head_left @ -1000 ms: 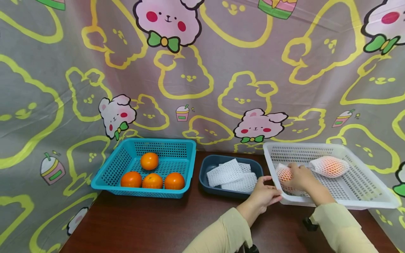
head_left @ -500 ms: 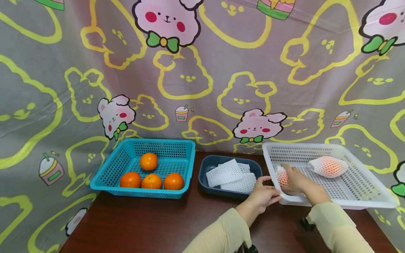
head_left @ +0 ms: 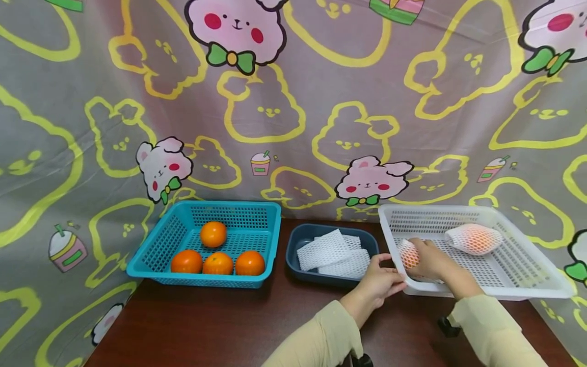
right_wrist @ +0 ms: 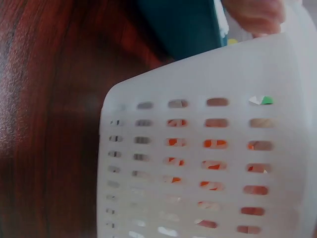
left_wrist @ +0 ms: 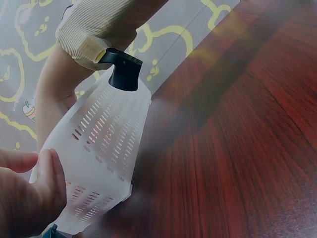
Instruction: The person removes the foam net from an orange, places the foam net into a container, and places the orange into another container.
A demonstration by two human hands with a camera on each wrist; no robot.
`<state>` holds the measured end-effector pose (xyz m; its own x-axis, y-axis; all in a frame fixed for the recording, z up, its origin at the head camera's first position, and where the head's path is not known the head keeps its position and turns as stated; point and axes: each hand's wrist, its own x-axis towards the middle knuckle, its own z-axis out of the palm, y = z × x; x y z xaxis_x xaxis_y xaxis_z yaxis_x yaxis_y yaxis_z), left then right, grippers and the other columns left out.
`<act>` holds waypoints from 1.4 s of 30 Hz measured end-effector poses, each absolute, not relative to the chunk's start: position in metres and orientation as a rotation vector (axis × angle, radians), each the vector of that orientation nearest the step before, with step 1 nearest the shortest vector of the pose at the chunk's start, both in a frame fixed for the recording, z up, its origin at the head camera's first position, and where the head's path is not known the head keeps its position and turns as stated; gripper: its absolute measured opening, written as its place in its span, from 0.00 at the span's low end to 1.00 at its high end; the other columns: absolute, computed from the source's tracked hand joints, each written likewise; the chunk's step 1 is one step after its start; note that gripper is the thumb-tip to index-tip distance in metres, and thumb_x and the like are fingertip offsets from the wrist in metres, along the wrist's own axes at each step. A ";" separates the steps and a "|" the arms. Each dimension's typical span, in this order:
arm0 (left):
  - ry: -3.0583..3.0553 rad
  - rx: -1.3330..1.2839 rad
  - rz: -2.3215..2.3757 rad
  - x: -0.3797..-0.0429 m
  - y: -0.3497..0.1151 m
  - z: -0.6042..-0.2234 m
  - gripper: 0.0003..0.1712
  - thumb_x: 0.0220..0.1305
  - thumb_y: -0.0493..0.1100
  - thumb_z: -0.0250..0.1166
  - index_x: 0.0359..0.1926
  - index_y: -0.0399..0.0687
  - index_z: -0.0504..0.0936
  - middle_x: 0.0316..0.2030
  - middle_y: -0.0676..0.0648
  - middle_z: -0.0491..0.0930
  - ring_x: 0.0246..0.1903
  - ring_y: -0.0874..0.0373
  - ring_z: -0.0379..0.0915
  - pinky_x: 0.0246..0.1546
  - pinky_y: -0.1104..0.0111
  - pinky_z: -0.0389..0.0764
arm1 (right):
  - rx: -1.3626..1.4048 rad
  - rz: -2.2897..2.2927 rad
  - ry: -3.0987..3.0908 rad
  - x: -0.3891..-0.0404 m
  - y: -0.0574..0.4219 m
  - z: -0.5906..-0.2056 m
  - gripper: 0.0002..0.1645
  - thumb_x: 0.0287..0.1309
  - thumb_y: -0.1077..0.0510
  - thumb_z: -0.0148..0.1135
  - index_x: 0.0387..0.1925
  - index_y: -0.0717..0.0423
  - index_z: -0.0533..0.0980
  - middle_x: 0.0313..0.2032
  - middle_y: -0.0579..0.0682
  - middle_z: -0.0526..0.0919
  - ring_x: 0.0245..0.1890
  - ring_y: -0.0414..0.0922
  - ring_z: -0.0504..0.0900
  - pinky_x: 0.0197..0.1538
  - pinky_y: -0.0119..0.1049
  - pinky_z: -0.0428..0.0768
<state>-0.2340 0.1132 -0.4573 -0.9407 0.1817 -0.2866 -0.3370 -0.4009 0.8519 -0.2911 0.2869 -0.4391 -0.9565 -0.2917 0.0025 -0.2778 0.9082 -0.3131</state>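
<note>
My right hand [head_left: 431, 262] reaches into the white basket [head_left: 523, 292] on the right and holds an orange in a white foam net [head_left: 408, 254] at its left end. The palm and fingers cover part of that orange. Another net-wrapped orange [head_left: 477, 238] lies on its side behind the hand. My left hand [head_left: 378, 283] grips the basket's front left corner, thumb and fingers at the rim. In the left wrist view the left hand [left_wrist: 32, 193] is beside the basket wall [left_wrist: 74, 161]. From the right wrist, the slotted basket wall [right_wrist: 198, 74] hides my right hand.
A dark blue tray [head_left: 298, 274] with several flat white foam nets [head_left: 323, 250] stands in the middle. At left is a blue basket [head_left: 206, 280] with several bare oranges [head_left: 213, 234]. All rest on a dark brown table [head_left: 206, 326] before a patterned curtain [head_left: 293, 188].
My right hand has shifted slightly left around the wrapped orange, which has turned a little more upright. The left hand stays at the basket corner. The head view has drifted slightly.
</note>
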 end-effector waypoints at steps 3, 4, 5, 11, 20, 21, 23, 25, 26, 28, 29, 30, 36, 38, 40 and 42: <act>1.505 -0.230 2.390 -0.234 0.113 -0.455 0.29 0.60 0.19 0.63 0.57 0.47 0.70 0.32 0.44 0.77 0.32 0.54 0.81 0.44 0.58 0.86 | -0.468 -0.496 3.029 -0.292 0.286 -0.438 0.52 0.42 0.54 0.81 0.63 0.74 0.65 0.52 0.83 0.69 0.48 0.76 0.76 0.46 0.70 0.76; 1.510 -0.239 2.387 -0.234 0.113 -0.454 0.29 0.60 0.19 0.63 0.56 0.47 0.70 0.32 0.43 0.77 0.32 0.54 0.81 0.43 0.58 0.86 | -0.459 -0.506 3.025 -0.292 0.285 -0.436 0.53 0.42 0.54 0.81 0.64 0.74 0.64 0.52 0.84 0.69 0.48 0.76 0.76 0.46 0.71 0.76; 1.515 -0.246 2.385 -0.234 0.113 -0.454 0.29 0.60 0.19 0.64 0.56 0.47 0.70 0.33 0.42 0.77 0.32 0.54 0.81 0.43 0.58 0.86 | -0.453 -0.513 3.026 -0.291 0.284 -0.435 0.53 0.43 0.54 0.81 0.65 0.74 0.63 0.52 0.84 0.69 0.48 0.76 0.76 0.46 0.71 0.76; 1.532 -0.257 2.370 -0.233 0.112 -0.453 0.28 0.59 0.20 0.64 0.55 0.46 0.72 0.36 0.41 0.79 0.31 0.55 0.81 0.43 0.59 0.86 | -0.389 -0.568 3.037 -0.283 0.281 -0.425 0.55 0.46 0.51 0.80 0.66 0.76 0.62 0.53 0.85 0.67 0.49 0.76 0.75 0.47 0.72 0.75; 1.530 -0.153 2.211 -0.232 0.092 -0.445 0.25 0.63 0.28 0.65 0.61 0.42 0.73 0.36 0.43 0.83 0.31 0.55 0.82 0.47 0.61 0.85 | -0.382 -0.623 3.135 -0.271 0.280 -0.418 0.59 0.46 0.46 0.82 0.67 0.76 0.61 0.54 0.85 0.67 0.50 0.77 0.74 0.46 0.72 0.76; 1.528 -0.132 2.191 -0.233 0.089 -0.444 0.26 0.64 0.29 0.65 0.62 0.42 0.73 0.37 0.43 0.83 0.32 0.54 0.83 0.48 0.60 0.84 | -0.378 -0.618 3.147 -0.270 0.279 -0.416 0.60 0.46 0.45 0.82 0.67 0.76 0.61 0.54 0.85 0.67 0.50 0.77 0.74 0.46 0.72 0.75; 1.534 -0.086 2.150 -0.233 0.083 -0.442 0.27 0.66 0.31 0.64 0.65 0.41 0.71 0.38 0.44 0.83 0.35 0.53 0.84 0.49 0.60 0.84 | -0.366 -0.606 3.167 -0.267 0.277 -0.411 0.61 0.47 0.42 0.81 0.68 0.75 0.60 0.55 0.85 0.66 0.51 0.77 0.73 0.46 0.73 0.75; 1.545 -0.047 2.118 -0.234 0.078 -0.440 0.27 0.66 0.32 0.64 0.66 0.42 0.71 0.39 0.44 0.84 0.37 0.53 0.84 0.49 0.60 0.84 | -0.374 -0.604 3.189 -0.265 0.275 -0.405 0.62 0.47 0.41 0.81 0.69 0.75 0.60 0.56 0.85 0.65 0.53 0.77 0.71 0.48 0.74 0.74; 1.554 -0.029 2.102 -0.234 0.076 -0.439 0.27 0.67 0.33 0.64 0.66 0.43 0.71 0.40 0.43 0.84 0.37 0.53 0.84 0.50 0.59 0.84 | -0.378 -0.607 3.197 -0.264 0.274 -0.402 0.63 0.47 0.41 0.81 0.69 0.75 0.60 0.57 0.85 0.65 0.53 0.77 0.71 0.49 0.74 0.74; 1.578 -0.004 2.065 -0.235 0.071 -0.438 0.27 0.67 0.34 0.64 0.66 0.44 0.71 0.42 0.43 0.83 0.37 0.54 0.84 0.50 0.58 0.83 | -0.388 -0.615 3.207 -0.261 0.272 -0.397 0.63 0.47 0.40 0.81 0.69 0.75 0.59 0.57 0.85 0.65 0.54 0.78 0.71 0.50 0.74 0.73; 1.588 0.009 2.049 -0.235 0.068 -0.437 0.26 0.68 0.34 0.64 0.65 0.45 0.71 0.42 0.43 0.83 0.37 0.54 0.84 0.51 0.57 0.83 | -0.399 -0.623 3.210 -0.260 0.271 -0.395 0.63 0.47 0.39 0.81 0.69 0.74 0.60 0.58 0.85 0.65 0.54 0.77 0.71 0.50 0.74 0.73; 1.599 0.019 2.033 -0.235 0.065 -0.437 0.26 0.68 0.34 0.64 0.65 0.45 0.72 0.43 0.42 0.83 0.37 0.54 0.84 0.52 0.56 0.83 | -0.409 -0.629 3.212 -0.258 0.269 -0.392 0.63 0.47 0.39 0.81 0.70 0.73 0.60 0.58 0.84 0.65 0.54 0.77 0.72 0.50 0.74 0.73; 1.669 0.148 1.911 -0.231 0.046 -0.437 0.25 0.68 0.36 0.64 0.65 0.46 0.73 0.47 0.42 0.85 0.41 0.54 0.85 0.55 0.54 0.80 | -0.505 -0.656 3.240 -0.246 0.257 -0.381 0.61 0.46 0.37 0.81 0.68 0.70 0.64 0.55 0.81 0.70 0.49 0.73 0.76 0.45 0.71 0.77; 1.695 0.202 1.862 -0.230 0.039 -0.437 0.24 0.69 0.35 0.64 0.64 0.45 0.74 0.47 0.44 0.85 0.43 0.54 0.85 0.55 0.53 0.80 | -0.545 -0.681 3.245 -0.241 0.251 -0.378 0.59 0.45 0.38 0.81 0.68 0.68 0.65 0.54 0.79 0.71 0.48 0.72 0.77 0.44 0.70 0.78; 1.712 0.249 1.816 -0.227 0.031 -0.437 0.23 0.69 0.35 0.64 0.63 0.44 0.76 0.47 0.46 0.86 0.44 0.55 0.85 0.55 0.51 0.80 | -0.581 -0.709 3.246 -0.237 0.246 -0.376 0.59 0.44 0.38 0.82 0.67 0.67 0.66 0.54 0.77 0.72 0.46 0.70 0.78 0.43 0.68 0.79; 1.722 0.281 1.776 -0.226 0.024 -0.438 0.23 0.69 0.35 0.65 0.63 0.44 0.76 0.47 0.47 0.86 0.44 0.55 0.85 0.52 0.50 0.82 | -0.601 -0.740 3.240 -0.233 0.240 -0.375 0.57 0.45 0.39 0.82 0.68 0.66 0.66 0.53 0.75 0.73 0.45 0.68 0.79 0.42 0.66 0.81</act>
